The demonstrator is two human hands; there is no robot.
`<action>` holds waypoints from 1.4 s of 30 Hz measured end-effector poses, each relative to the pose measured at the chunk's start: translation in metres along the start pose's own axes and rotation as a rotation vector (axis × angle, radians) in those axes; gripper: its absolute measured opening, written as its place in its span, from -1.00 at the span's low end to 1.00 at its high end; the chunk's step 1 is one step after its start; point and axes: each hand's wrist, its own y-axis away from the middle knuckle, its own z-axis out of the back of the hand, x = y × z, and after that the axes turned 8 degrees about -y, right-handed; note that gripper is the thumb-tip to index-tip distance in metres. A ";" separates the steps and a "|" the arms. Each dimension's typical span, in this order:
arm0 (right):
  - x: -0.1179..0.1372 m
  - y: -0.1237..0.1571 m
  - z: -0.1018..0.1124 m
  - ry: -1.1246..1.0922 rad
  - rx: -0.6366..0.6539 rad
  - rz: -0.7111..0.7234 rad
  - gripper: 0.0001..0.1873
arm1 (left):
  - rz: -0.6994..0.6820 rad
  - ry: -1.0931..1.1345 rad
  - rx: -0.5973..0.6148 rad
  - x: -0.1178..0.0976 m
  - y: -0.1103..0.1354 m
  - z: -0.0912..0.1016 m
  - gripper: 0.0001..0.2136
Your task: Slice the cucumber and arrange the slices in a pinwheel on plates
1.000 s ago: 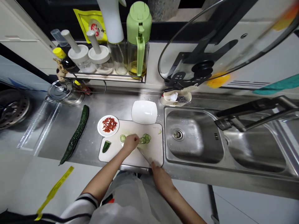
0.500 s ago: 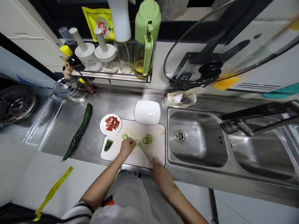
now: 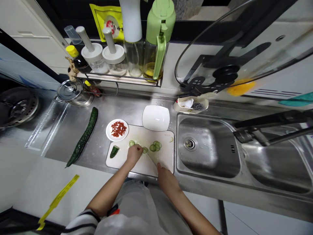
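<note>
My left hand [image 3: 134,153] is curled over a piece of cucumber on the white cutting board [image 3: 161,161], fingers pressed down on it. My right hand [image 3: 165,178] grips a knife handle at the board's near edge, and the blade [image 3: 151,157] angles up toward my left fingertips. Cucumber slices [image 3: 155,147] lie to the right of the blade, one more slice [image 3: 131,143] sits above my left hand, and a cut cucumber end [image 3: 113,151] lies at the board's left.
A whole cucumber [image 3: 83,137] lies on the steel counter to the left. A small plate of red berries [image 3: 117,129] and a white bowl [image 3: 156,117] sit behind the board. A sink [image 3: 207,148] is to the right, with a condiment rack [image 3: 122,70] behind.
My left hand has shifted slightly left along the cucumber and the knife has followed it. A few more slices lie to the right. The view has drifted a little.
</note>
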 end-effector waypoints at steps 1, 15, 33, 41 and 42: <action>0.000 0.000 0.000 0.006 -0.006 0.004 -0.48 | 0.004 0.000 0.004 0.000 0.000 0.000 -0.86; -0.003 0.004 -0.006 -0.025 0.057 -0.031 -0.45 | -0.028 -0.017 -0.016 0.001 0.002 -0.002 -0.84; -0.033 0.022 -0.029 -0.172 0.098 -0.073 -0.43 | -0.069 0.088 -0.144 0.011 0.003 0.006 -0.85; -0.035 0.022 -0.029 -0.163 0.107 -0.063 -0.33 | 0.017 0.101 -0.244 0.038 -0.003 0.028 -0.82; -0.034 0.022 -0.028 -0.159 0.117 -0.072 -0.33 | 0.023 0.102 -0.249 0.040 -0.004 0.028 -0.82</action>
